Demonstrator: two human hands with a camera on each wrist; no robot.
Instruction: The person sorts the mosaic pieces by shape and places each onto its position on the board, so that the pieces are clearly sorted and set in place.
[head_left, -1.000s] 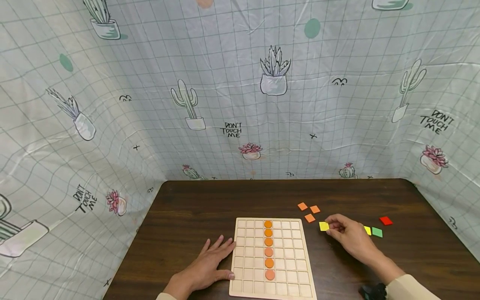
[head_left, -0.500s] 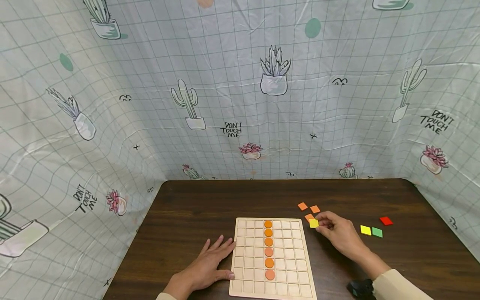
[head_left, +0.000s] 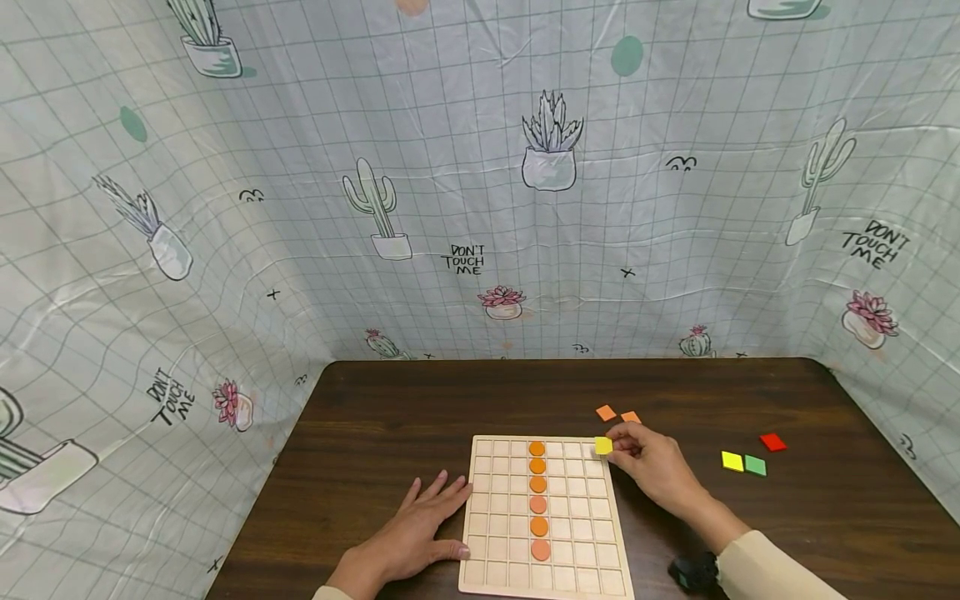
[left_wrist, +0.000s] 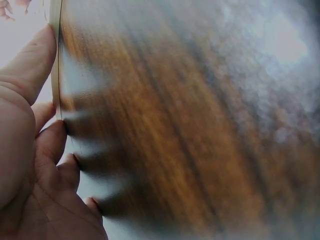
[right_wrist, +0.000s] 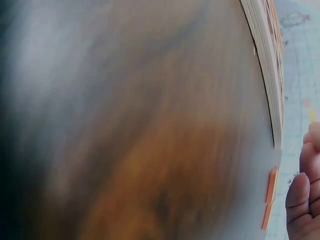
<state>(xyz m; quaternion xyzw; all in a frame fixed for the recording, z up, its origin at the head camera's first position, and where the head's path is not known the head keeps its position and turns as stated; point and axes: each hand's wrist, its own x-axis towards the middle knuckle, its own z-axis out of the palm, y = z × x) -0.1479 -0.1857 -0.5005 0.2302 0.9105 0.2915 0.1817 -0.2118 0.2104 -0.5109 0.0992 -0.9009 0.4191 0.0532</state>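
My right hand (head_left: 660, 468) pinches a yellow square tile (head_left: 603, 446) by its right edge, over the far right corner of a wooden grid board (head_left: 495, 525). A column of several orange discs (head_left: 537, 484), two of them paler, lies down the board's middle. My left hand (head_left: 408, 533) rests on the table with fingers spread, thumb and fingertips touching the board's left edge. In the left wrist view the thumb (left_wrist: 37, 62) lies against the board's edge. Part of the right hand (right_wrist: 305, 195) shows at the right of the right wrist view.
Beyond the right hand lie orange square tiles (head_left: 606, 412), one partly hidden by it. Farther right are a second yellow tile (head_left: 732, 461), a green tile (head_left: 755, 465) and a red tile (head_left: 772, 442). A patterned cloth (head_left: 450, 167) hangs around the dark wooden table (head_left: 390, 408).
My right hand has carried the yellow tile leftward, from beside the other loose tiles to the board's far right corner. The left hand and the discs have stayed where they were.
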